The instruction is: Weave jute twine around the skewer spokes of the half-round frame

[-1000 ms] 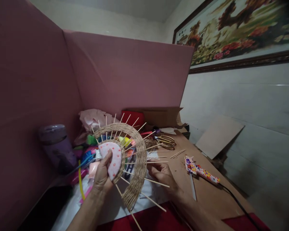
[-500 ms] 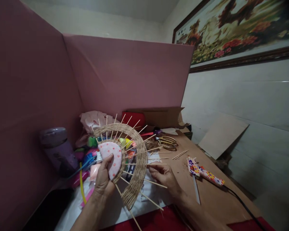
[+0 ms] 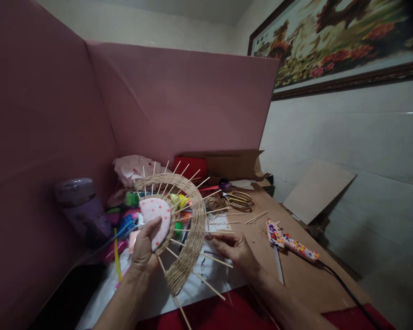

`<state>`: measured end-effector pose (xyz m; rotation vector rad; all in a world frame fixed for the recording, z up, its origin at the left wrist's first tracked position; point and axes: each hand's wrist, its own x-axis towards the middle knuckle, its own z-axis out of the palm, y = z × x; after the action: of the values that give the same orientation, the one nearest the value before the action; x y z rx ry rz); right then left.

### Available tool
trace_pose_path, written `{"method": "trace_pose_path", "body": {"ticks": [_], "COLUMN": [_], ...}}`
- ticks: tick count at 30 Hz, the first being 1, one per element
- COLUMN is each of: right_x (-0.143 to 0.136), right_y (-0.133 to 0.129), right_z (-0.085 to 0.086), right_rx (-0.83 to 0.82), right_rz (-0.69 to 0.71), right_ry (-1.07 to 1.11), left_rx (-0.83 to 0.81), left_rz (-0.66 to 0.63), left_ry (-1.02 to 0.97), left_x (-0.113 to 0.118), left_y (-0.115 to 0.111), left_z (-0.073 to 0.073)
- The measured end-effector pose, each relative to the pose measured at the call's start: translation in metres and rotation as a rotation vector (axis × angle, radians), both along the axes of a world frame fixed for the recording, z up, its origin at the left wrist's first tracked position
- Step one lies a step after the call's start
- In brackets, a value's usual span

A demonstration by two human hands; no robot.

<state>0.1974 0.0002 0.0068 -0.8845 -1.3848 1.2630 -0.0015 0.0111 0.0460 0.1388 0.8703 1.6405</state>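
Observation:
A fan-shaped frame of thin wooden sticks carries a broad woven twine band (image 3: 197, 220) along its outer arc. At its centre is a white half-disc with pink dots (image 3: 160, 211), edged in twine. My left hand (image 3: 145, 250) grips this centre, thumb across the dotted face and fingers behind it. Beside the band's right edge, my right hand (image 3: 236, 252) is closed in a pinch next to a stick. A thin strand of twine (image 3: 208, 224) seems to run from the band to its fingertips; a fine end hangs below the hand.
A flowered glue gun (image 3: 291, 243) with a black cord lies at right. Scissors (image 3: 239, 200), loose sticks (image 3: 257, 217) and a twine bundle (image 3: 216, 201) are behind the frame. Left stand a purple bottle (image 3: 82, 213) and colourful packets (image 3: 125, 222). Pink panels (image 3: 179, 101) enclose the back and left.
The frame has shifted slightly left with my left hand. My right hand has moved slightly left too, still pinching beside the woven band. The view has tilted a little.

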Motion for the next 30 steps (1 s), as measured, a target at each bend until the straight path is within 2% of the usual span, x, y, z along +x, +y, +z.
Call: {"method": "trace_pose_path", "body": {"ticks": [4,6,10,16,21,24,30], "right_x": [0.006,0.011,0.021,0.016,0.008,0.007,0.009], "right_y": [0.002,0.001,-0.013,-0.047,-0.060,-0.063,-0.069], "right_z": [-0.001,0.000,0.011,0.026,0.023,0.021,0.013], "right_rx": [-0.033,-0.014,0.126,0.365,0.487,0.507,0.507], "right_rz": [0.025,-0.009,-0.143,-0.219,-0.178,-0.148,-0.194], "right_ry": [-0.031,-0.091,-0.286,-0.548,-0.698,-0.727,-0.719], "left_rx": [0.024,0.039,0.014,0.066,0.076,0.053,0.060], "left_rz": [0.031,0.054,0.064,-0.041,-0.019,-0.011,-0.015], "left_ry": [0.036,0.048,0.010,-0.075,-0.055,-0.050,-0.072], "left_x": [-0.003,-0.004,-0.003,0.001,0.001,0.002,0.002], "left_y": [0.002,0.003,0.003,0.000,0.001,0.000,0.001], "left_z": [0.000,0.000,0.001,-0.002,-0.006,-0.005,-0.007]}}
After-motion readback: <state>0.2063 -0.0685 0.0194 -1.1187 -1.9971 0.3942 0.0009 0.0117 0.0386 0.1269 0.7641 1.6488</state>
